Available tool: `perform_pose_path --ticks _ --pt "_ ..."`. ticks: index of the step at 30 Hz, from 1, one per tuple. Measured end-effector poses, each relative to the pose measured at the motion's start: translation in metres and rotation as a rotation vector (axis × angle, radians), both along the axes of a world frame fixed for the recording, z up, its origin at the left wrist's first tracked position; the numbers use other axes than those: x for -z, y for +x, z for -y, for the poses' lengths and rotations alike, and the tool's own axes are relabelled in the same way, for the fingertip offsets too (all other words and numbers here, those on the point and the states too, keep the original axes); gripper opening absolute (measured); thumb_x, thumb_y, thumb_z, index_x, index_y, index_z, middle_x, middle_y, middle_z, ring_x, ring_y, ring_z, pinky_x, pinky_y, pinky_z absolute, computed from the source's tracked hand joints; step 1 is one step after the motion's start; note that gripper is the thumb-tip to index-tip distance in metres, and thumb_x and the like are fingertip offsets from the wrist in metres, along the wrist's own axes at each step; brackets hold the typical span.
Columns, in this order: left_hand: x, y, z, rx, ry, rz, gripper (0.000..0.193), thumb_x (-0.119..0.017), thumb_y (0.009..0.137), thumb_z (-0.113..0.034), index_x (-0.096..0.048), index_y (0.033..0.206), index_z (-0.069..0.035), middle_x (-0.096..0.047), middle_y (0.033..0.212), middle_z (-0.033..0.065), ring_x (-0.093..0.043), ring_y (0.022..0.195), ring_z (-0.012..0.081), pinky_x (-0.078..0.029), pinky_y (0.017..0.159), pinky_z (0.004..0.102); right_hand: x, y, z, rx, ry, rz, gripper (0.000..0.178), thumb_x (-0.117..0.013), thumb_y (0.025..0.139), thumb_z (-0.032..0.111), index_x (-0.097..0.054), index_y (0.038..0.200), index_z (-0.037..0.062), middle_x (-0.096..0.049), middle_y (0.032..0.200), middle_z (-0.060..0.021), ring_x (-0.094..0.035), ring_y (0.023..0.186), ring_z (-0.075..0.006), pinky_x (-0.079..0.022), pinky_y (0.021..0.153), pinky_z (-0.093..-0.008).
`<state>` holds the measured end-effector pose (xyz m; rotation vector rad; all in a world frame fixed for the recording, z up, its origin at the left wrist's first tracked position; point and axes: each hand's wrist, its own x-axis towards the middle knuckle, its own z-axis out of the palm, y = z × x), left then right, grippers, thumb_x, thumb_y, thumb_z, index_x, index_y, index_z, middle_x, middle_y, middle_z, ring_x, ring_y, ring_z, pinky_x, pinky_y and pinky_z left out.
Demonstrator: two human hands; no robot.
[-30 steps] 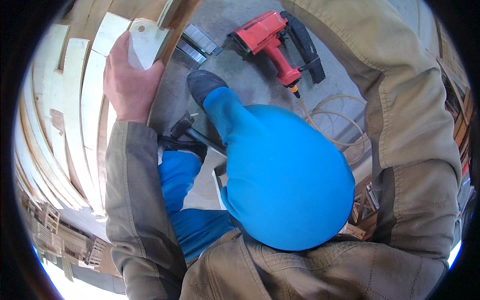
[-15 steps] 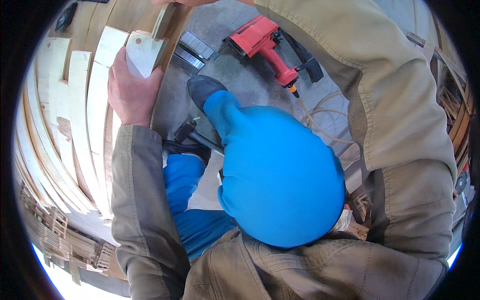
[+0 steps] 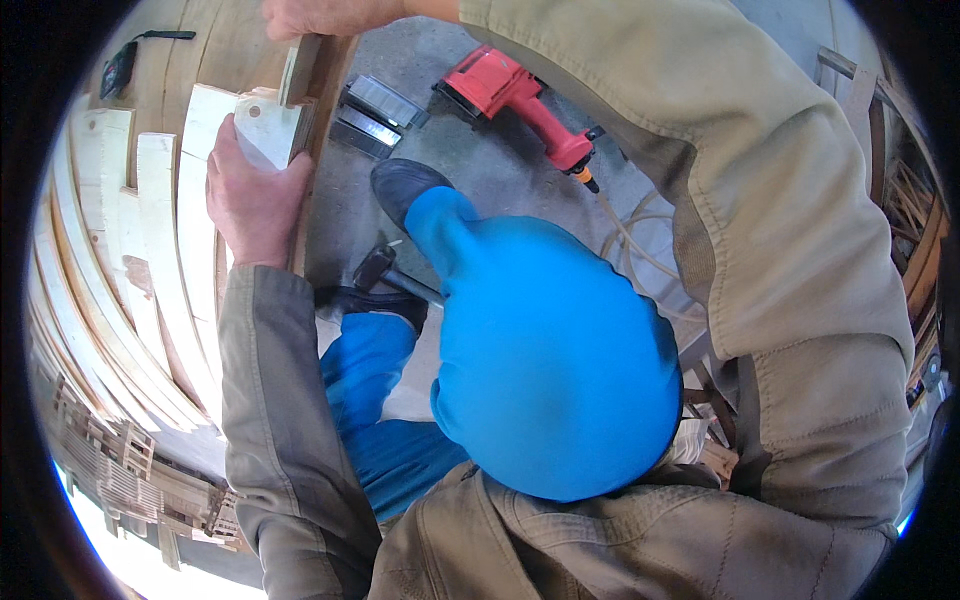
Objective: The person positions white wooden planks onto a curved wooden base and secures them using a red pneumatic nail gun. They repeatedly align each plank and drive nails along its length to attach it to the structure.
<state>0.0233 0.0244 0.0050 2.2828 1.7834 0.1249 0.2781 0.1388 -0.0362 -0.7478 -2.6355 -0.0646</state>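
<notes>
My left hand [image 3: 255, 195] is closed on the end of a pale wooden board [image 3: 268, 122] with a knot, the thumb along its right edge and the fingers on its left. Just beyond it, at the upper edge of the view, my right hand [image 3: 330, 14] is closed over the top of a short wood strip [image 3: 298, 72]. That strip stands against the board's far end, beside a brown wooden edge [image 3: 328, 90]. Part of the right hand is cut off by the picture's edge.
On the concrete floor lie a red nail gun [image 3: 515, 100] with a hose [image 3: 625, 235], strips of staples [image 3: 380, 110] and a hammer [image 3: 385, 270]. Several pale boards [image 3: 155, 230] lie at left, with a black tape measure [image 3: 118, 70] beyond. Wood scraps [image 3: 910, 220] are at far right.
The view has shifted a little, so the boards and floor items sit lower and the black tape measure shows more. My right hand has come further into view; my left hand keeps its hold.
</notes>
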Motion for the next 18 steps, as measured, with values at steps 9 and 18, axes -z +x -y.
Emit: perform_pose_path --ticks 9,18 --pt "-0.005 0.004 0.002 -0.017 -0.019 0.026 0.085 -0.09 0.071 -0.028 -0.055 0.145 -0.007 -0.066 0.124 0.0203 -0.065 0.119 0.041 -0.054 0.104 0.052 -0.01 0.0 0.005 0.046 0.045 0.054 0.017 -0.065 0.083 0.02 -0.078 0.074 0.0139 -0.077 0.082 -0.0088 -0.074 0.087 -0.0301 -0.062 0.076 -0.0419" --pt "0.004 0.0 0.001 0.019 0.011 0.036 0.085 -0.092 0.071 -0.026 -0.056 0.145 -0.004 -0.061 0.131 0.02 -0.055 0.129 0.0393 -0.048 0.111 0.0521 -0.008 0.001 0.006 0.024 0.094 -0.005 0.017 -0.064 0.083 0.02 -0.075 0.072 0.016 -0.074 0.081 -0.0064 -0.071 0.086 -0.0277 -0.059 0.078 -0.04"
